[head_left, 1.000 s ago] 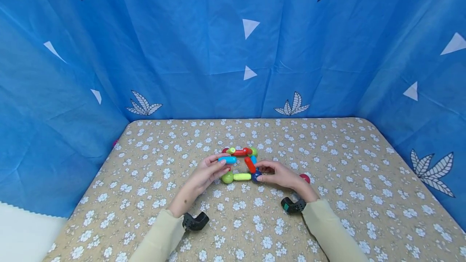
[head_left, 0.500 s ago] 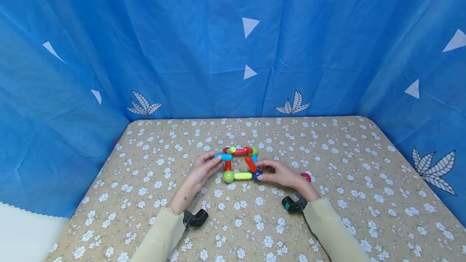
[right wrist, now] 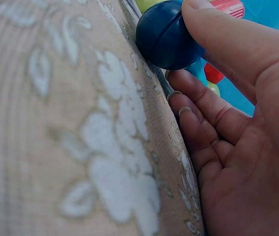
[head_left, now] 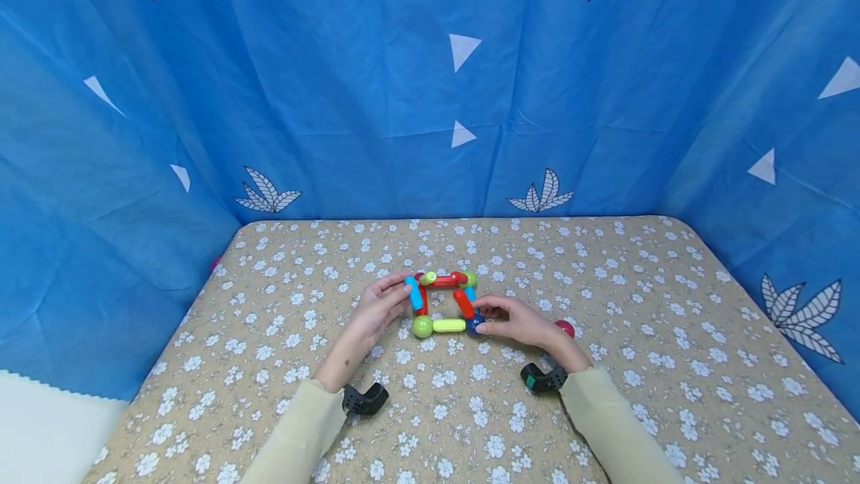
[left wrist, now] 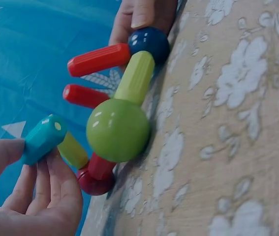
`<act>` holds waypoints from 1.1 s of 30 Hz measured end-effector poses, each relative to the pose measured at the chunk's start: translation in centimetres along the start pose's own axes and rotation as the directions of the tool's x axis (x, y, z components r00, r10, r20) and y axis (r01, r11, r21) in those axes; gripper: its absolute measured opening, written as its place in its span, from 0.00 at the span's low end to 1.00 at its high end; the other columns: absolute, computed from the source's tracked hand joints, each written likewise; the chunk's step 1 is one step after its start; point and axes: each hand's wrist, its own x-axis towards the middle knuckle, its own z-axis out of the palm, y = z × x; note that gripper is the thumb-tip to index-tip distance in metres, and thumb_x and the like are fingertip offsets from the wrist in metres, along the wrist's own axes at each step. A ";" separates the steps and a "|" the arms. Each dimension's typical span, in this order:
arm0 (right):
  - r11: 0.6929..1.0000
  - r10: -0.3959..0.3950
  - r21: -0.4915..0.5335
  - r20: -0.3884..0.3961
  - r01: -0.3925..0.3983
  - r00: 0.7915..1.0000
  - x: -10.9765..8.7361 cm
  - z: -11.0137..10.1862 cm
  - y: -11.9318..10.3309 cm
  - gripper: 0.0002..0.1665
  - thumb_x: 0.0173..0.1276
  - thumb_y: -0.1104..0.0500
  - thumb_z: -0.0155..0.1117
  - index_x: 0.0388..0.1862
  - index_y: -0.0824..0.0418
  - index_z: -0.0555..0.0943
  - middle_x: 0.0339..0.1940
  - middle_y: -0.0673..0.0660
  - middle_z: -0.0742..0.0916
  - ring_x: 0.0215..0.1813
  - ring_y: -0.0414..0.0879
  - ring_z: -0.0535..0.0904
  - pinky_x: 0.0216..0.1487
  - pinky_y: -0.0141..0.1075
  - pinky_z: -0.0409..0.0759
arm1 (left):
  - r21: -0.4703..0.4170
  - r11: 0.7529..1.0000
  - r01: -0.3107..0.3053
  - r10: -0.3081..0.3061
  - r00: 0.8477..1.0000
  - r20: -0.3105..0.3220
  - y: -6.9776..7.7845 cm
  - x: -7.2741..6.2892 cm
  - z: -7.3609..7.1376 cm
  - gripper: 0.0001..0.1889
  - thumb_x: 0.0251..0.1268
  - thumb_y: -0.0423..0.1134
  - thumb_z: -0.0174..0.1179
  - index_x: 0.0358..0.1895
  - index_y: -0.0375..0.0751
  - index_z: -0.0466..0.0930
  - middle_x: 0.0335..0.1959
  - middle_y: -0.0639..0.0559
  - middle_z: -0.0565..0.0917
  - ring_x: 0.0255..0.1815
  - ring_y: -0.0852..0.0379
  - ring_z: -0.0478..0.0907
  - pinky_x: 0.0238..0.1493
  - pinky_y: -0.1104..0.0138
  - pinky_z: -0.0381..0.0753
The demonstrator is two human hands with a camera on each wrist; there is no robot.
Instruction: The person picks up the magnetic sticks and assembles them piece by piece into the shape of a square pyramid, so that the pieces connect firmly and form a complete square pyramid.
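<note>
My left hand (head_left: 378,307) pinches a light blue magnetic rod (head_left: 413,294) between thumb and fingers, held tilted above the left side of a square of rods and balls. In the left wrist view the rod's (left wrist: 45,139) end is apart from the green ball (left wrist: 118,130). At the square's near right corner, my right hand (head_left: 516,321) holds a dark blue ball (left wrist: 150,45), thumb on top of it. From that ball a red rod (head_left: 463,303) slants upward, and a yellow-green rod (head_left: 449,326) joins it to the green ball.
Behind, a red rod (head_left: 441,281) runs between the far corners, with short rods rising there. A loose red ball (head_left: 564,328) lies right of the right wrist. The flowered tablecloth (head_left: 605,282) meets blue curtains (head_left: 376,95) at the back and sides.
The light blue rod has turned from lying crosswise to a steep slant, and my left hand has shifted slightly left. My right hand stays on the dark blue ball.
</note>
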 end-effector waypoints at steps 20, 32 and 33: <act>1.000 0.007 0.004 0.006 -0.007 1.000 0.1 0.0 -0.1 0.23 0.63 0.55 0.66 0.56 0.61 0.77 0.45 0.52 0.80 0.45 0.47 0.74 0.47 0.39 0.74 | 0.367 0.923 -0.117 0.099 0.993 0.065 -1.1 0.2 1.4 0.14 0.61 0.32 0.63 0.48 0.34 0.71 0.44 0.44 0.81 0.47 0.50 0.77 0.48 0.64 0.76; 0.997 0.070 0.033 -0.147 -0.066 0.987 -0.1 1.0 -5.8 0.12 0.66 0.63 0.62 0.46 0.69 0.80 0.25 0.53 0.74 0.27 0.47 0.66 0.27 0.33 0.63 | 0.482 0.859 -0.173 0.088 0.977 0.194 0.9 -1.2 2.3 0.33 0.62 0.30 0.61 0.69 0.33 0.58 0.45 0.41 0.81 0.47 0.48 0.77 0.49 0.63 0.76; 0.997 0.068 0.034 -0.159 -0.064 0.985 0.0 1.1 -5.9 0.12 0.66 0.64 0.61 0.45 0.69 0.80 0.25 0.53 0.74 0.27 0.47 0.66 0.27 0.33 0.63 | 0.480 0.858 -0.180 0.089 0.974 0.207 1.3 -1.4 2.5 0.31 0.62 0.29 0.61 0.68 0.32 0.60 0.45 0.40 0.80 0.47 0.48 0.77 0.48 0.63 0.76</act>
